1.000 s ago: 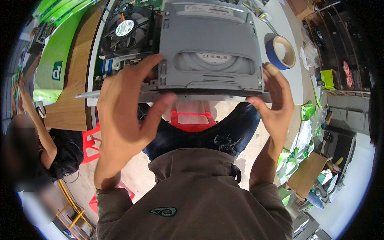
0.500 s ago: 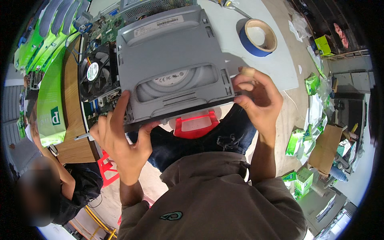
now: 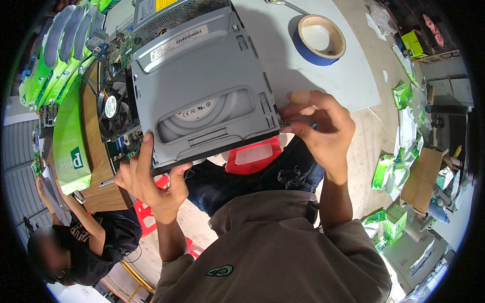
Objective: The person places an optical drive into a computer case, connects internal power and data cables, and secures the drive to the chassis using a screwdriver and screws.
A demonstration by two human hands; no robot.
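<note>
The head view gives me both hands, set apart, one at each front corner of the same grey drive housing [image 3: 202, 96]. The left hand [image 3: 151, 189] grips its near left corner, index fingertip against the side and thumb along the dark front edge. The right hand [image 3: 331, 134] looks pinched shut on the near right corner, thumb and fingertips together there; a finger wears a tan plaster [image 3: 300, 96]. With a corner each, I'd say, the wide piece stays level from side to side and its flat face stays untouched. Whether the hands bear its weight or only steady it, I can't tell.

Between the hands, the near edge reaches out over the person's lap, with a red stool [image 3: 232, 164] below. Just beyond the left hand, a black fan [image 3: 113, 108] stands beside the housing, a green circuit board [image 3: 125, 49] farther up. Ahead of the right hand, a roll of blue tape [image 3: 316, 58] lies on the white surface [image 3: 348, 93], apart from the work, presumably to leave that elbow free. Left of the left hand are green packs [image 3: 70, 136] and, farther out, a co-worker [image 3: 93, 242] in black.
</note>
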